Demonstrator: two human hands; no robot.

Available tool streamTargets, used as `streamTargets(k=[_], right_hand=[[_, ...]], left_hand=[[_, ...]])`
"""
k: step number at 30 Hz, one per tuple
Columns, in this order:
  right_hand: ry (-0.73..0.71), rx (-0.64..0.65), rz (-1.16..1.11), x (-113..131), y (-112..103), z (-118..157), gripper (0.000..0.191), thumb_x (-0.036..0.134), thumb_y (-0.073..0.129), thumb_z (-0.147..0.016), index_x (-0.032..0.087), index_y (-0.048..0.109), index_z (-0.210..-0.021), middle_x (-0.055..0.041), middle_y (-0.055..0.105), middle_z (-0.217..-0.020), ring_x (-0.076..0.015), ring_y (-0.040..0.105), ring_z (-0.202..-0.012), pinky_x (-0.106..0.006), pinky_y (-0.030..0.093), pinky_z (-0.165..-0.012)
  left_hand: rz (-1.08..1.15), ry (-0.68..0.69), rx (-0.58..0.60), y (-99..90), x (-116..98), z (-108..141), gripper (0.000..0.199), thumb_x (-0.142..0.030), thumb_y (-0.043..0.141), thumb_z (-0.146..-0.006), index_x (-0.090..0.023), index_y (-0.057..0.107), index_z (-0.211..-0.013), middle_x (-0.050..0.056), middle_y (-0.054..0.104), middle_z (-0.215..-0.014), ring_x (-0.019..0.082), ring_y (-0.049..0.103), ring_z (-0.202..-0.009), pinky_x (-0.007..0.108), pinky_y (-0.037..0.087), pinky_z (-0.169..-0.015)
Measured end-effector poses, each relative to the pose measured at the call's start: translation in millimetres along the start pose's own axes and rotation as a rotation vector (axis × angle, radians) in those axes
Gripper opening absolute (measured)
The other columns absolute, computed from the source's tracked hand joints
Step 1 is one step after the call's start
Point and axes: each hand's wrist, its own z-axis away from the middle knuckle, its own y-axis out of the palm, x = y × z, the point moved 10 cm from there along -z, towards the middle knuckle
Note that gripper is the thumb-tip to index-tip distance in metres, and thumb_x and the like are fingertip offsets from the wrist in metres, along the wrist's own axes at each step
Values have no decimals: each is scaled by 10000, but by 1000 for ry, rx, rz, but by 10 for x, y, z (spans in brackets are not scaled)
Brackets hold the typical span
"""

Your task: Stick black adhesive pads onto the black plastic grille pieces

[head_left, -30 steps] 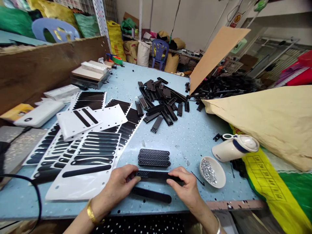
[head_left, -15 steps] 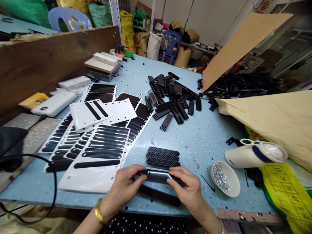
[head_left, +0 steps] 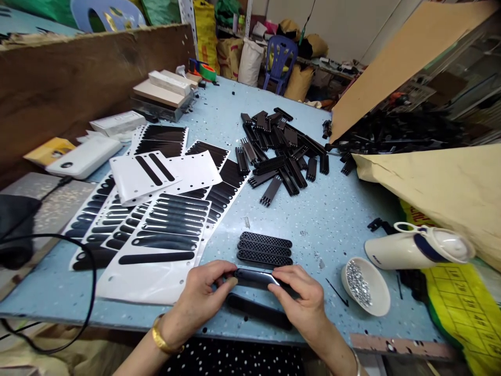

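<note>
- Gripping a black strip (head_left: 256,277) by its ends, the left hand (head_left: 203,295) and right hand (head_left: 301,303) hold it just above the tabletop's near edge.
- Another black strip (head_left: 258,309) lies under it; three perforated strips (head_left: 265,249) sit just beyond.
- The pale blue tabletop (head_left: 313,219) carries sticker sheets (head_left: 156,230) at left, a heap of black combs (head_left: 282,156) mid-table, and a white bowl (head_left: 366,287) of silvery bits near the right hand.
- Sacks and a blue chair (head_left: 279,60) crowd the room behind.
- The strip's middle glares; its surface is unclear.
</note>
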Motion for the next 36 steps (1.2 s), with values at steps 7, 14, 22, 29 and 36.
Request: streamTargets(k=[7,14,22,29,36], right_hand=[[3,-6,-8,1,33,-2,152,123,674,-813,176,742,-937,-84,687,-816,-216,647,-733,-357,545,-633],[18,-4,-2,-18,67,20,150,129,666,-813,159,742,-939,-90,662,-795,-221,629,-723,-365,536,-622],[56,-19,-34,-45,96,32,140,130,669,-806,151,747,-921,-89,660,-777,-221,633,-711,-361,535,-612],[108,-32,-96,-82,95,48,164,126,685,-787,179,754,-927,-71,663,-788,-206,643,-715,-337,544,-610],[101,-64,-98,-57,78,70,144,115,683,-786,172,748,-900,-68,658,-787,-199,646,-717,-328,549,-616]], left_hand=[[8,-3,8,19,25,9,150,-197,621,-828,-194,715,-946,9,754,-832,129,683,-670,233,550,-638],[4,-5,-7,8,27,14,165,-198,622,-821,-190,720,-955,25,761,-872,132,687,-683,239,558,-649],[13,-77,-41,-26,87,19,210,-251,639,-801,-180,733,-975,-6,716,-674,119,630,-537,219,526,-514],[44,-85,-62,-45,114,11,216,-242,648,-792,-167,726,-978,27,759,-767,132,662,-584,236,564,-562],[27,-14,-14,3,24,-31,168,-216,617,-811,-189,715,-945,11,733,-789,111,631,-578,212,523,-532]])
